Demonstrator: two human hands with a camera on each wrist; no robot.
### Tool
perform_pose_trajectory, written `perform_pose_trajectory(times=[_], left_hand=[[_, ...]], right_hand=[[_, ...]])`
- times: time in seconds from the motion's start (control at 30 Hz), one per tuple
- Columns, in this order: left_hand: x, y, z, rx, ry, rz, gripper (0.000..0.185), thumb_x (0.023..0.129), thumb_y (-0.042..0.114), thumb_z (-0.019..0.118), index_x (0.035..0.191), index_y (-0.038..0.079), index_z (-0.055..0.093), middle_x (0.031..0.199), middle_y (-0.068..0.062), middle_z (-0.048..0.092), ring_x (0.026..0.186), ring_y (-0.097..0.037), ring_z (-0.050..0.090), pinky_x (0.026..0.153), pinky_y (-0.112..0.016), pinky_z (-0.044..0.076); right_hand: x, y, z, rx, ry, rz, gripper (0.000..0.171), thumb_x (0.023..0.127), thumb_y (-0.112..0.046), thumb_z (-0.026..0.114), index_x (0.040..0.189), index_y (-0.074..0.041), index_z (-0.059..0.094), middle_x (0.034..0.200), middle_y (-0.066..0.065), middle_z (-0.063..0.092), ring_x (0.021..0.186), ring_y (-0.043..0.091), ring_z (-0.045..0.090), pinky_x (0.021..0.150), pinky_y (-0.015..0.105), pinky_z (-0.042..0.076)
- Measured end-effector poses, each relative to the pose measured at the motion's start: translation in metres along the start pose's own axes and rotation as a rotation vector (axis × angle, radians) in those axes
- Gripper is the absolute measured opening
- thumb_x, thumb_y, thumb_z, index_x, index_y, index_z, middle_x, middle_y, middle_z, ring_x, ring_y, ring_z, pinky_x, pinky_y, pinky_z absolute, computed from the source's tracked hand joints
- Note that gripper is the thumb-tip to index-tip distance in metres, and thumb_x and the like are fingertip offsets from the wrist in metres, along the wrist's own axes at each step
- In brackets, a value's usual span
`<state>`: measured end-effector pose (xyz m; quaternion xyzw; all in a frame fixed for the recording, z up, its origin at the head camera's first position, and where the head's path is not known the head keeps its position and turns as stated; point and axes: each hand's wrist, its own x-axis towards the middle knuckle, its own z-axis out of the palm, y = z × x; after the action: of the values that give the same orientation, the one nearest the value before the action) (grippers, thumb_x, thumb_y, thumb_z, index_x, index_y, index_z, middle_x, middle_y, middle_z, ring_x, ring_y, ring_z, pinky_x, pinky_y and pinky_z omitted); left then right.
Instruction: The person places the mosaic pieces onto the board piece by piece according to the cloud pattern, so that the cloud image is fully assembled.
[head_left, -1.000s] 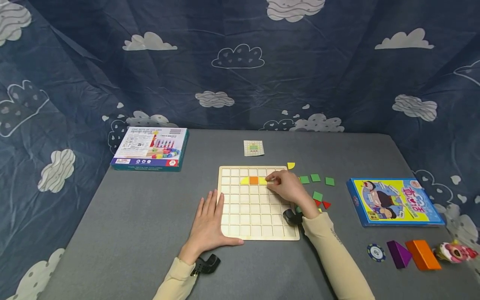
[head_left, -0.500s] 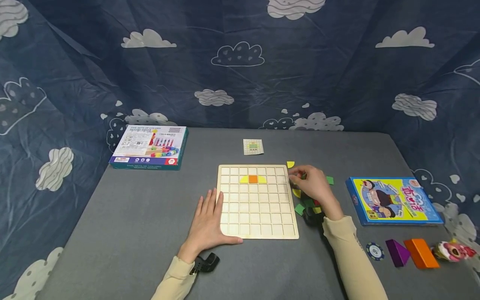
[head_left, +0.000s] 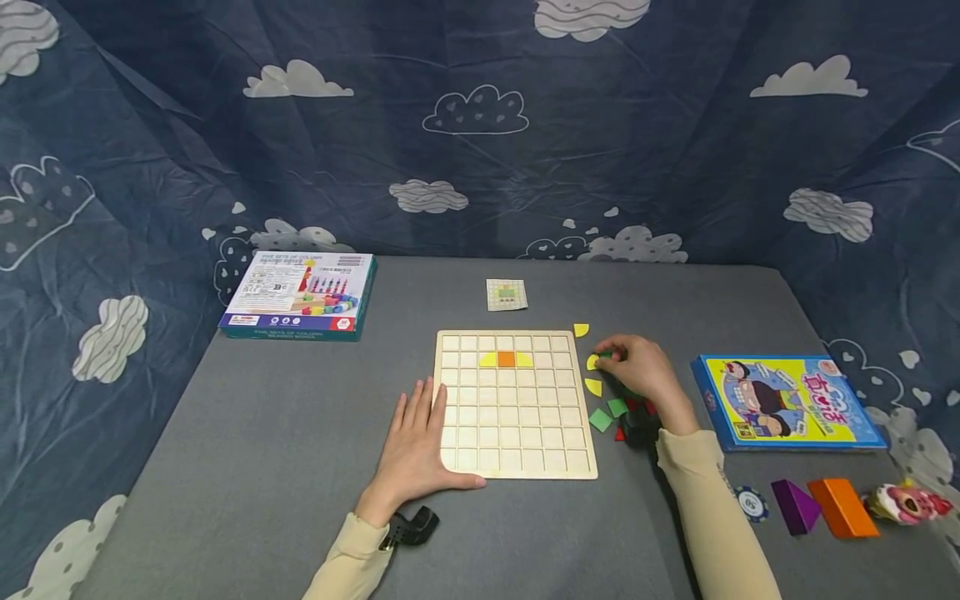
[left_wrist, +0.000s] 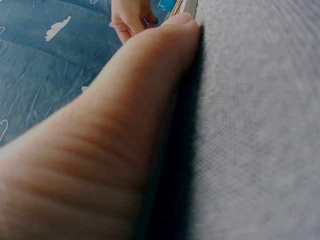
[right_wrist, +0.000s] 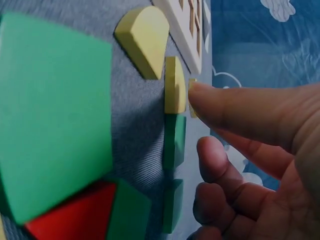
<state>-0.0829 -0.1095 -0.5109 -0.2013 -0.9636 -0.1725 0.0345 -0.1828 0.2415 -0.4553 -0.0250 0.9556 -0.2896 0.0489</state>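
A wooden grid board (head_left: 517, 450) lies mid-table, and its second row holds a yellow, an orange (head_left: 506, 359) and a yellow piece. My left hand (head_left: 420, 442) lies flat against the board's lower left edge; its thumb (left_wrist: 150, 100) fills the left wrist view. My right hand (head_left: 603, 358) hovers over loose pieces right of the board. The thumb tip (right_wrist: 200, 97) meets a yellow quarter-round (right_wrist: 175, 87), and the index tip sits by a green square (right_wrist: 174, 142). Nothing is lifted. Another yellow piece (head_left: 593, 387), green squares (head_left: 600, 419) and a red triangle (right_wrist: 75, 215) lie nearby.
A small pattern card (head_left: 507, 294) lies behind the board, with a boxed toy set (head_left: 300, 296) at the far left. On the right are a blue-and-yellow box (head_left: 787, 404), a poker chip (head_left: 752, 503), purple (head_left: 795, 506) and orange (head_left: 843, 507) blocks and a pink toy (head_left: 907, 502). Cloud-print cloth surrounds the table.
My right hand left the yellow piece in the board's second row, moved right off the board and settled over the loose pieces. The left hand has stayed put.
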Motion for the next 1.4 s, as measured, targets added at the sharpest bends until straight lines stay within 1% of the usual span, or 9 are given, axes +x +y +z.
perform_pose_trajectory(times=[0.17, 0.3, 0.5, 0.63, 0.83, 1.1, 1.2, 1.4], left_hand=[[0.0006, 0.0002, -0.0003, 0.009, -0.025, -0.011, 0.138, 0.054, 0.086, 0.062, 0.151, 0.000, 0.013, 0.155, -0.020, 0.009, 0.143, -0.031, 0.002, 0.113, -0.046, 0.002], [0.0011, 0.0002, -0.0001, 0.008, -0.031, -0.016, 0.138, 0.054, 0.086, 0.061, 0.151, 0.001, 0.012, 0.156, -0.019, 0.008, 0.143, -0.030, 0.001, 0.113, -0.046, 0.001], [0.0008, 0.0008, -0.0008, -0.001, -0.032, -0.017, 0.138, 0.054, 0.085, 0.062, 0.151, 0.001, 0.012, 0.156, -0.020, 0.008, 0.143, -0.030, 0.001, 0.113, -0.046, 0.001], [0.0007, 0.0009, -0.0013, -0.002, -0.037, -0.020, 0.138, 0.054, 0.085, 0.062, 0.151, 0.001, 0.011, 0.156, -0.020, 0.008, 0.143, -0.029, 0.000, 0.113, -0.045, 0.000], [0.0006, 0.0005, -0.0005, 0.000, -0.035, -0.021, 0.138, 0.054, 0.085, 0.062, 0.151, 0.001, 0.012, 0.156, -0.020, 0.009, 0.143, -0.029, 0.000, 0.113, -0.045, 0.000], [0.0006, 0.0007, 0.0006, -0.009, -0.035, -0.022, 0.138, 0.053, 0.085, 0.062, 0.151, 0.001, 0.012, 0.156, -0.019, 0.009, 0.143, -0.029, 0.000, 0.113, -0.045, -0.001], [0.0006, 0.0006, -0.0003, -0.006, -0.033, -0.019, 0.138, 0.054, 0.085, 0.062, 0.151, 0.001, 0.012, 0.156, -0.020, 0.009, 0.143, -0.029, 0.000, 0.113, -0.045, -0.001], [0.0009, 0.0003, -0.0009, -0.002, -0.031, -0.019, 0.138, 0.053, 0.086, 0.062, 0.151, 0.001, 0.013, 0.156, -0.020, 0.009, 0.143, -0.030, 0.000, 0.113, -0.045, -0.001]], right_hand=[[0.0000, 0.0032, -0.0007, -0.001, -0.044, 0.007, 0.025, 0.087, -0.019, 0.070, 0.108, -0.005, 0.070, 0.078, 0.006, 0.053, 0.064, 0.021, 0.044, 0.055, 0.033, 0.032], [0.0017, 0.0044, -0.0016, -0.016, -0.067, 0.011, 0.027, 0.087, -0.021, 0.070, 0.110, -0.007, 0.070, 0.078, 0.006, 0.054, 0.063, 0.021, 0.044, 0.055, 0.032, 0.033], [0.0026, 0.0019, -0.0020, -0.042, -0.092, 0.057, 0.029, 0.086, -0.020, 0.070, 0.112, -0.007, 0.069, 0.076, 0.006, 0.053, 0.062, 0.022, 0.044, 0.053, 0.032, 0.033], [0.0038, 0.0010, -0.0001, -0.048, -0.096, 0.081, 0.029, 0.086, -0.023, 0.071, 0.111, -0.008, 0.069, 0.074, 0.006, 0.052, 0.061, 0.022, 0.045, 0.053, 0.032, 0.033], [0.0044, -0.0011, 0.0015, -0.026, -0.104, 0.101, 0.030, 0.084, -0.026, 0.073, 0.108, -0.008, 0.070, 0.074, 0.006, 0.052, 0.062, 0.022, 0.046, 0.053, 0.032, 0.033], [0.0041, 0.0003, -0.0010, -0.005, -0.125, 0.103, 0.033, 0.085, -0.025, 0.072, 0.111, -0.006, 0.069, 0.075, 0.006, 0.052, 0.063, 0.022, 0.045, 0.053, 0.032, 0.033], [0.0044, -0.0010, -0.0015, -0.003, -0.119, 0.110, 0.032, 0.084, -0.025, 0.073, 0.109, -0.006, 0.069, 0.075, 0.006, 0.052, 0.063, 0.022, 0.045, 0.054, 0.032, 0.032], [0.0044, -0.0026, -0.0034, 0.009, -0.101, 0.103, 0.026, 0.081, -0.023, 0.076, 0.098, -0.006, 0.066, 0.074, 0.007, 0.051, 0.063, 0.022, 0.045, 0.054, 0.033, 0.032]])
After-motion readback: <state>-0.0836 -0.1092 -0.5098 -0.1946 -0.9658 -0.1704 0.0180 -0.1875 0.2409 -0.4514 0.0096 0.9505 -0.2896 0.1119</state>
